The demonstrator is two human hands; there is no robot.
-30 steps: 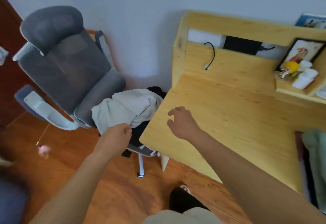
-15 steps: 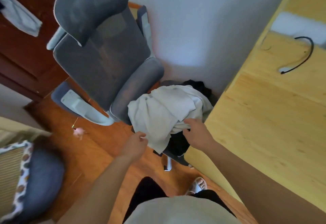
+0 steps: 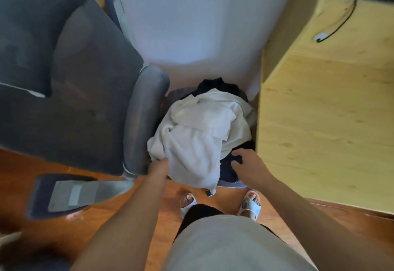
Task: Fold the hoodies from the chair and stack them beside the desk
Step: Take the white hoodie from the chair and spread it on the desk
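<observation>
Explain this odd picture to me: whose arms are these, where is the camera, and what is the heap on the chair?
There is no machine here. A person wears a wide-angle camera on the head, looking down, so you see their own arms, shorts and sandalled feet. The grey office chair stands on the left, and the wooden desk on the right. On the chair seat lies a crumpled white hoodie on top of dark clothing. The left hand reaches under the white hoodie's edge, so its fingers are hidden and I cannot tell whether it grips. The right hand hovers with spread fingers over the dark clothing and holds nothing. A black cable lies on the desk.
</observation>
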